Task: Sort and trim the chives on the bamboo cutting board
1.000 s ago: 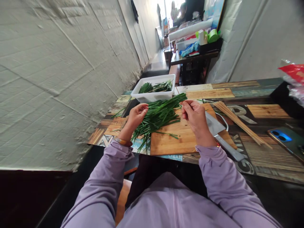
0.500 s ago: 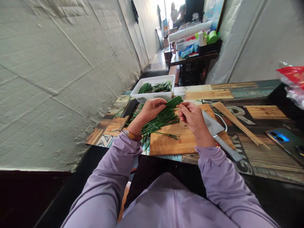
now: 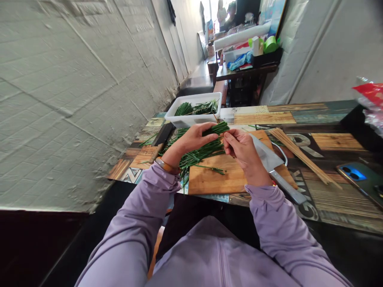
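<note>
My left hand [image 3: 197,140] curls over a bunch of green garlic chives [image 3: 220,126], its thumb stretched towards my right hand. Close against the cut end of that bunch, my right hand [image 3: 239,146] is closed in a pinch on what looks like a bamboo skewer, mostly hidden by fingers and leaves. A thin brown tip pokes up above the chives. More chives [image 3: 191,158] lie loose beneath my left hand, partly over the wooden cutting board [image 3: 220,181]. A cleaver [image 3: 267,155] rests on the board's right side, its handle towards me.
Behind the board stands a white plastic tub [image 3: 191,120] with bundled chives inside. Loose bamboo skewers [image 3: 303,155] lie right of the cleaver, then a phone [image 3: 360,181]. A red and clear plastic bag [image 3: 371,95] sits at far right. A brick wall [image 3: 74,99] borders the left.
My left hand has shifted slightly right along the bunch, its thumb now nearer my right fingers. My right hand has moved slightly left against the chives. The view has tilted a little.
</note>
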Tool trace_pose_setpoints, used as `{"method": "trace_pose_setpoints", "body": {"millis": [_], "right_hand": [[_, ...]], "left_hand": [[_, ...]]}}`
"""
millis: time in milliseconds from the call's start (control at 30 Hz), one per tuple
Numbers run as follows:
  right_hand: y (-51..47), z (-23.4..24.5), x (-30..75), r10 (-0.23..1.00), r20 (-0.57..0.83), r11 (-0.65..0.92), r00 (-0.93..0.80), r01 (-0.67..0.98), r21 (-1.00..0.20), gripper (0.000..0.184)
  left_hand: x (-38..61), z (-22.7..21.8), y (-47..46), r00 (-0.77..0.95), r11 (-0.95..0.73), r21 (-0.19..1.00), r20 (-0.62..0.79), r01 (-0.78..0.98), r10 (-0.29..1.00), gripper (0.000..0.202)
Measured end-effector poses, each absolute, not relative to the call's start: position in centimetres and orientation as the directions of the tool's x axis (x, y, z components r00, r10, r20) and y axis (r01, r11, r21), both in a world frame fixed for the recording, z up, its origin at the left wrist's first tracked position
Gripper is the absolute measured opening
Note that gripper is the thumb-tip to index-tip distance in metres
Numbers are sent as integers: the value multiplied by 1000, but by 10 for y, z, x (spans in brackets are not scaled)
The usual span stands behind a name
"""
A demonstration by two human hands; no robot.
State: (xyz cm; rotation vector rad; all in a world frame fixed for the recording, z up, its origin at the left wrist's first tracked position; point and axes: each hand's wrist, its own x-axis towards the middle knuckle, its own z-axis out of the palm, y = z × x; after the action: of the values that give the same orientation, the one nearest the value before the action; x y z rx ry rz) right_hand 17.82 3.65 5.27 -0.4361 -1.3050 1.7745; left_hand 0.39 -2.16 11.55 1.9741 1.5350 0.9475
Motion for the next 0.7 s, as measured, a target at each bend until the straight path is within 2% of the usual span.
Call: {"method": "trace_pose_setpoints", "body": {"millis": [67, 167, 267, 467, 600, 700], "right_hand": [[37, 52, 178, 804, 211, -60, -556, -429, -901, 41], [37, 51, 178, 806, 233, -24, -544, -424, -905, 38], [36, 50, 180, 811, 279, 46, -515, -419, -907, 39], [37, 48, 181, 827, 382, 202, -412, -418, -886, 52], [34, 45, 180, 811, 424, 221, -404, -460, -860, 49], [29, 44, 181, 800, 400, 210, -447, -417, -885, 46]], "left_hand": [[6, 117, -21, 155, -219, 732, 156, 646, 976, 27], [9, 123, -24, 118, -136, 768, 79, 626, 990, 28], [12, 134, -30, 76, -89, 782, 54, 617, 996, 27], [14, 148, -38, 5, -52, 796, 62, 603, 998, 17], [18, 145, -42, 78, -24, 810, -28, 586, 997, 24], [16, 144, -47, 73, -8, 837, -39, 548, 997, 22]]}}
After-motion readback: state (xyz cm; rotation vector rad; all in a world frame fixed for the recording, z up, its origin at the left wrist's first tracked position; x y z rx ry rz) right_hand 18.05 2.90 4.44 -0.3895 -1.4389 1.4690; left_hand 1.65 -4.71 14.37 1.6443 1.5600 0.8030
